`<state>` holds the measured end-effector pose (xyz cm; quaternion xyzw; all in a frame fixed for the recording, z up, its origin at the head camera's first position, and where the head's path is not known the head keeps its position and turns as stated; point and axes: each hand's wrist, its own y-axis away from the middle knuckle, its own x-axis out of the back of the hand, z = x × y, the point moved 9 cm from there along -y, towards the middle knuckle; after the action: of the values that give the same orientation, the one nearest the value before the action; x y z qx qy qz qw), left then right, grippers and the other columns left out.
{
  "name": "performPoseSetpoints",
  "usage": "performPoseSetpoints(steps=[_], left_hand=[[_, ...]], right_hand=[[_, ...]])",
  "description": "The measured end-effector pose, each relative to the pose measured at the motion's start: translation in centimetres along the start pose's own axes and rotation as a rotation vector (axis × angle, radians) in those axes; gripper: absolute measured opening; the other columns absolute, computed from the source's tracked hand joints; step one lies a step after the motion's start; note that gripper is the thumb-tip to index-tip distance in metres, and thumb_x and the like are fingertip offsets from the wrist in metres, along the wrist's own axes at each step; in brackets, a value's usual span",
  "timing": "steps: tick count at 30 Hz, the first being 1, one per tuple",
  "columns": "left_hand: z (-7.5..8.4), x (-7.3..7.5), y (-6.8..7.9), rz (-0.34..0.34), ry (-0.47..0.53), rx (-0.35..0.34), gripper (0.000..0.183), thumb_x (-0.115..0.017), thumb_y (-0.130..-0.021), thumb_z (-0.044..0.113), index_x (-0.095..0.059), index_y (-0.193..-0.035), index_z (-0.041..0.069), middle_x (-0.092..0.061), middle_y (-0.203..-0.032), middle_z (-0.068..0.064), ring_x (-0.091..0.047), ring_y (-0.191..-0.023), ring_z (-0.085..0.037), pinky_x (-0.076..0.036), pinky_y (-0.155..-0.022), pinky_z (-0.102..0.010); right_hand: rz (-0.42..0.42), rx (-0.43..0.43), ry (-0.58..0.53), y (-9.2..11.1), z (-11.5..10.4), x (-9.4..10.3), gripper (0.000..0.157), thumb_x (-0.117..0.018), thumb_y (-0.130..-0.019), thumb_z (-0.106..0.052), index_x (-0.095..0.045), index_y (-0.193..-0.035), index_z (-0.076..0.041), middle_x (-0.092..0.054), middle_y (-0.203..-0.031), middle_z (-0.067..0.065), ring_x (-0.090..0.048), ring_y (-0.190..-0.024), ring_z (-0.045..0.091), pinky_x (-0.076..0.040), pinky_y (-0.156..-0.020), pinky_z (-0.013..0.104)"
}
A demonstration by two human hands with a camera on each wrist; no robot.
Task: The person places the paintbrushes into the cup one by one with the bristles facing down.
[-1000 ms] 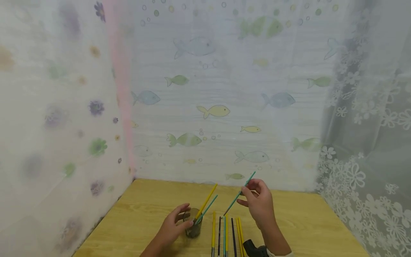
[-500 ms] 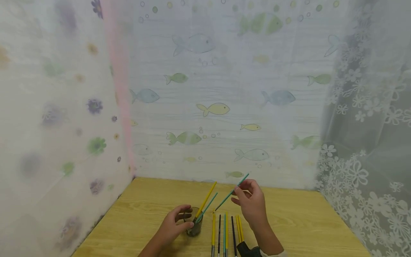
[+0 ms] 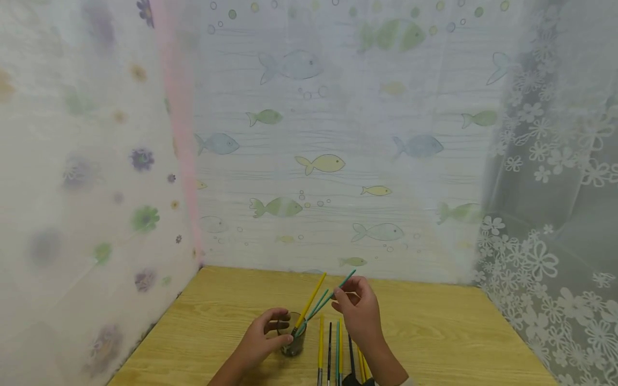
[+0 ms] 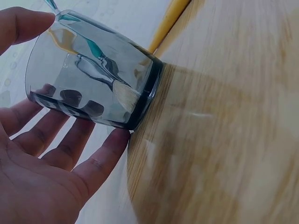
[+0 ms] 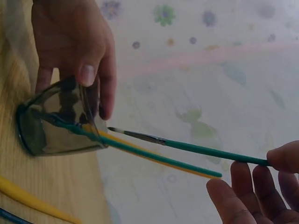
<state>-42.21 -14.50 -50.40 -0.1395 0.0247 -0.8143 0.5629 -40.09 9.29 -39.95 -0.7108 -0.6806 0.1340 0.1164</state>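
A smoky, see-through glass [image 3: 292, 349] stands on the table, with my left hand [image 3: 259, 339] holding it between thumb and fingers. In it lean a yellow paintbrush [image 3: 315, 295] and a teal paintbrush [image 5: 163, 157]; a pale bristle head shows through the wall in the left wrist view. Between thumb and fingertips, my right hand [image 3: 361, 313] pinches another teal paintbrush [image 5: 201, 149]. Its dark-tipped bristles point down toward the glass, close by the rim in the right wrist view. Whether the tip is inside the glass I cannot tell.
Several yellow, black and teal paintbrushes, among them a yellow one [image 3: 321, 343] and a black one [image 3: 330, 351], lie side by side right of the glass. The wood-grain table [image 3: 449, 332] ends at a fish-patterned curtain [image 3: 328, 214]; another curtain [image 3: 87, 214] hangs left.
My right hand has moved left and slightly down, bringing the pinched teal paintbrush to the glass mouth. My left hand stays on the glass, almost unmoved.
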Motion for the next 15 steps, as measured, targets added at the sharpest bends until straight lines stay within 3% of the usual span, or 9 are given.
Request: performPoseSetpoints(steps=[8, 15], left_hand=[[0.2, 0.0, 0.0, 0.011, -0.012, -0.002, 0.068, -0.077, -0.096, 0.02, -0.044, -0.149, -0.003, -0.05, -0.145, -0.027, -0.056, -0.129, -0.044, -0.059, -0.092, -0.034], [0.4, 0.0, 0.1, 0.013, -0.017, 0.002, 0.067, -0.077, -0.096, 0.019, -0.044, -0.149, -0.003, -0.051, -0.145, -0.027, -0.057, -0.129, -0.043, -0.059, -0.093, -0.037]], right_hand=[[-0.065, 0.001, 0.067, 0.4, 1.8, -2.2, 0.022, -0.065, -0.104, -0.018, -0.054, -0.115, -0.003, -0.058, -0.112, 0.015, -0.07, -0.101, 0.026, -0.062, -0.087, 0.032], [-0.106, -0.02, 0.124, 1.0, 3.0, -3.4, 0.018, -0.064, -0.104, -0.016, -0.055, -0.116, -0.006, -0.059, -0.113, 0.014, -0.07, -0.102, 0.031, -0.063, -0.086, 0.034]])
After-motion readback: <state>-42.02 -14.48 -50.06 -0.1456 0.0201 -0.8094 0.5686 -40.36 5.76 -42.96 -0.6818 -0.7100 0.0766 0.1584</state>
